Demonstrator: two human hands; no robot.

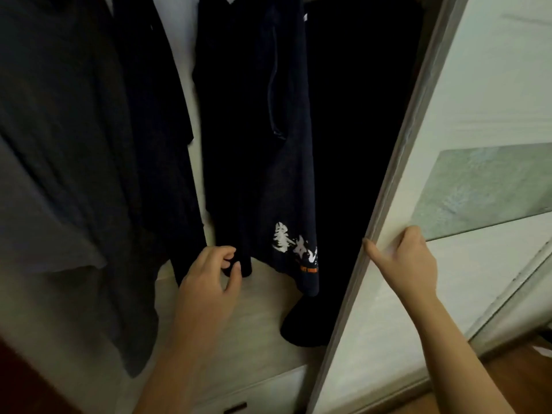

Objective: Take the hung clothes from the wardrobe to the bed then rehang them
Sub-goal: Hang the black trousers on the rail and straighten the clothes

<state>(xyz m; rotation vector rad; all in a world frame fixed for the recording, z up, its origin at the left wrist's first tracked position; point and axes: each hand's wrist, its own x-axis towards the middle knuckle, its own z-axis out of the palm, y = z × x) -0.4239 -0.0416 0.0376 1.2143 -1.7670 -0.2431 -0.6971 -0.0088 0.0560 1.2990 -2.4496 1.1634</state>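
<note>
Several dark clothes hang in the open wardrobe. A grey shirt [59,162] hangs at the left, with a navy garment [155,115] beside it. In the middle is a dark navy garment [257,162] with a white and orange print [295,246] near its hem. My left hand [209,279] is at the bottom left corner of that printed garment and pinches the hem between thumb and curled fingers. My right hand [406,261] rests on the white sliding wardrobe door [478,100], thumb along its left edge strip and fingers on the front face.
A black garment [358,144] fills the dark gap by the door, and its end lies on the pale wardrobe shelf [257,318]. A drawer front with a handle [236,407] sits below. Wood floor [522,375] shows at the lower right.
</note>
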